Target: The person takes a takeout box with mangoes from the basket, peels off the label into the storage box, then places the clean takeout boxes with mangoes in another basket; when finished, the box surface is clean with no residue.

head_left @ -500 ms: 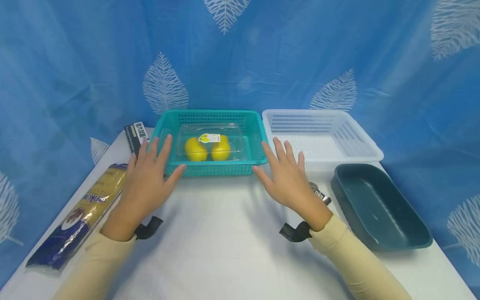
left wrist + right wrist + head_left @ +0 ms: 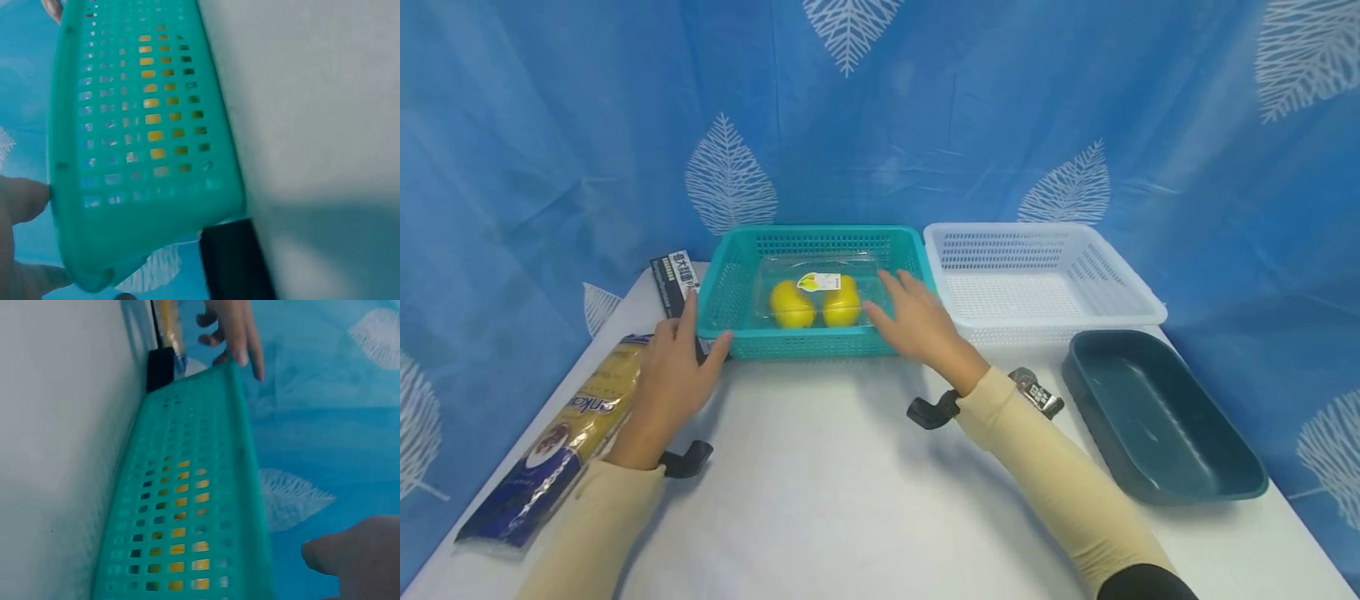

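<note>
My left hand (image 2: 673,379) is at the near left corner of the green basket (image 2: 805,343), fingers spread around the corner and the thumb in front. In the left wrist view its thumb (image 2: 25,199) meets the rim. Over the basket's right side hovers my right hand (image 2: 917,325), its fingers loosely bent beside the end of a clear plastic box (image 2: 867,271). Inside that box lie two yellow fruits (image 2: 792,307), like lemons, under a label (image 2: 820,282). Whether the right fingers touch the box cannot be told. Neither hand grips anything.
A white basket (image 2: 1120,320) stands to the right, with a dark green tub (image 2: 1157,417) in front. Between tub and right arm lies a small dark item (image 2: 1037,393) with a white label. At left are a pasta bag (image 2: 561,442) and a black box (image 2: 673,279).
My right hand has moved left over the green basket's right side, its fingers less spread. The left hand has drawn slightly left and nearer, down to the basket's corner.
</note>
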A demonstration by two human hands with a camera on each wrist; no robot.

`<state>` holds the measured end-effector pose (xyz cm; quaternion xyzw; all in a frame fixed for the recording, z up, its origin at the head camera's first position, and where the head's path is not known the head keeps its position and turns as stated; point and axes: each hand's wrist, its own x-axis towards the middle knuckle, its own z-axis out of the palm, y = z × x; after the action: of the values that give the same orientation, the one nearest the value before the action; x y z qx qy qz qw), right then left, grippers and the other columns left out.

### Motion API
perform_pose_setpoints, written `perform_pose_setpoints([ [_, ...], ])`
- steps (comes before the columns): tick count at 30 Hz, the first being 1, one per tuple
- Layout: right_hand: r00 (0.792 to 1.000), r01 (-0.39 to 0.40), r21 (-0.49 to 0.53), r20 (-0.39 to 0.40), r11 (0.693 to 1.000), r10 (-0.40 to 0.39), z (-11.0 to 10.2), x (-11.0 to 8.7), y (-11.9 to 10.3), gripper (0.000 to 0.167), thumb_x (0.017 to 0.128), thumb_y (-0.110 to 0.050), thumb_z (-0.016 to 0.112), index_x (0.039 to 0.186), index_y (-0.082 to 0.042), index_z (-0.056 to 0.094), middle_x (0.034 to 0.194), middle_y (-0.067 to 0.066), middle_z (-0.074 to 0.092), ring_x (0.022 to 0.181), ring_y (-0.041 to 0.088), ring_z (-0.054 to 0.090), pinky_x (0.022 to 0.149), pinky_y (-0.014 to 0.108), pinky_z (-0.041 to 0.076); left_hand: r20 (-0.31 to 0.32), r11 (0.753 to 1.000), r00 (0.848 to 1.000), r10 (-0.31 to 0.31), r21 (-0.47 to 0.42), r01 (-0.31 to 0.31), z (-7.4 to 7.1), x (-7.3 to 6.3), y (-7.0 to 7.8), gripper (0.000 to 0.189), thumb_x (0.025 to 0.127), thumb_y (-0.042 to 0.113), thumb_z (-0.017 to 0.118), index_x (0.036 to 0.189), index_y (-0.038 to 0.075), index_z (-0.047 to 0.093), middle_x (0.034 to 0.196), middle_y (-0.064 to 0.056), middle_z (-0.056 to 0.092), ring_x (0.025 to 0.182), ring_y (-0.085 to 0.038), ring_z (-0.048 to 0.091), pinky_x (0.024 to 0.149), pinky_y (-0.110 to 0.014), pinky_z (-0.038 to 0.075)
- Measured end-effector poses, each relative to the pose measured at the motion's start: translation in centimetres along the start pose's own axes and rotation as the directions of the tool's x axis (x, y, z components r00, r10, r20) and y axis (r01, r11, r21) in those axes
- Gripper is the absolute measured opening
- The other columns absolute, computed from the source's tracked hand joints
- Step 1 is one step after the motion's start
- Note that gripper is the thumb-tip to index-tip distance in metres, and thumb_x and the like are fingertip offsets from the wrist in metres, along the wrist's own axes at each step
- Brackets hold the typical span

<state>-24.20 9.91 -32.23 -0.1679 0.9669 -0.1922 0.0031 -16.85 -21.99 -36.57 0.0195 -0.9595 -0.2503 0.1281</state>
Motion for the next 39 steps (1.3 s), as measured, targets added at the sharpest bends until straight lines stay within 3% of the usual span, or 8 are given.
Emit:
perform_pose_setpoints([
  [8,0.995,-0.068,0.094,0.075,0.993,0.061,1.3,3.8,0.2,0.069,0.108,-0.052,0.037,0.163,-0.014,0.023,0.164,0.018,0.028,0.150,0.037,0.027,0.118,0.055,0.025,-0.070,0.984,0.997,-0.028,-0.175,0.015,1.0,-0.1,0.1,0.071,0.107,0.046,0.043,0.160,0.002,0.024,0.138,-0.035,0.036,0.119,-0.050,0.044,0.092,-0.065,0.039],
  [10,0.995,-0.072,0.130,0.075,0.989,0.062,1.7,4.7,0.5,0.066,0.108,-0.047,0.039,0.163,-0.013,0.025,0.154,0.020,0.043,0.140,0.037,0.043,0.114,0.054,0.033,-0.075,0.976,0.996,-0.053,-0.213,0.036,1.1,-0.2,0.1,0.070,0.107,0.046,0.044,0.157,0.000,0.030,0.134,-0.033,0.038,0.114,-0.046,0.044,0.087,-0.060,0.040],
  [13,0.996,-0.084,0.190,0.058,0.978,0.074,1.9,5.6,1.0,0.060,0.108,-0.038,0.045,0.160,-0.012,0.030,0.134,0.020,0.058,0.105,0.033,0.061,0.098,0.049,0.046,-0.084,0.964,0.993,-0.085,-0.257,0.060,1.3,0.0,0.2,0.067,0.106,0.046,0.047,0.153,-0.001,0.036,0.130,-0.030,0.039,0.106,-0.039,0.044,0.081,-0.049,0.038],
  [17,0.992,-0.124,0.288,0.075,0.950,0.106,1.9,6.3,1.4,0.055,0.106,-0.030,0.051,0.157,-0.016,0.035,0.112,0.016,0.061,0.066,0.020,0.049,0.072,0.040,0.047,-0.094,0.954,0.989,-0.110,-0.290,0.078,1.5,0.2,0.3,0.066,0.106,0.046,0.049,0.152,-0.001,0.039,0.129,-0.028,0.039,0.099,-0.033,0.041,0.076,-0.040,0.034],
  [26,0.975,-0.184,0.439,0.197,0.880,0.106,1.7,6.4,1.5,0.056,0.107,-0.033,0.051,0.158,-0.021,0.032,0.092,0.009,0.051,0.052,0.012,0.033,0.058,0.032,0.039,-0.081,0.939,0.987,-0.139,-0.327,0.106,1.6,0.1,0.1,0.067,0.105,0.046,0.052,0.153,0.001,0.038,0.131,-0.026,0.039,0.093,-0.029,0.041,0.072,-0.038,0.034],
  [29,0.973,-0.187,0.452,0.210,0.872,0.100,1.8,6.4,1.8,0.057,0.107,-0.035,0.052,0.158,-0.022,0.031,0.093,0.011,0.052,0.051,0.012,0.031,0.057,0.033,0.039,-0.083,0.937,0.986,-0.142,-0.333,0.107,1.7,0.1,0.0,0.067,0.105,0.046,0.052,0.153,0.001,0.038,0.133,-0.026,0.039,0.090,-0.027,0.041,0.071,-0.038,0.035],
  [36,0.969,-0.201,0.508,0.228,0.837,0.094,1.9,6.4,2.2,0.057,0.106,-0.037,0.054,0.157,-0.024,0.032,0.133,0.014,0.053,0.054,0.016,0.040,0.066,0.039,0.044,-0.090,0.933,0.986,-0.139,-0.345,0.100,1.9,0.2,0.1,0.066,0.105,0.044,0.054,0.153,0.001,0.039,0.132,-0.025,0.040,0.086,-0.023,0.040,0.070,-0.036,0.036],
  [39,0.969,-0.204,0.536,0.230,0.819,0.091,1.9,6.3,2.2,0.056,0.106,-0.036,0.054,0.157,-0.025,0.033,0.134,0.017,0.054,0.055,0.018,0.044,0.067,0.040,0.046,-0.094,0.932,0.986,-0.138,-0.350,0.097,1.9,0.2,0.1,0.066,0.105,0.044,0.054,0.152,0.001,0.040,0.129,-0.024,0.041,0.085,-0.021,0.041,0.069,-0.035,0.037],
])
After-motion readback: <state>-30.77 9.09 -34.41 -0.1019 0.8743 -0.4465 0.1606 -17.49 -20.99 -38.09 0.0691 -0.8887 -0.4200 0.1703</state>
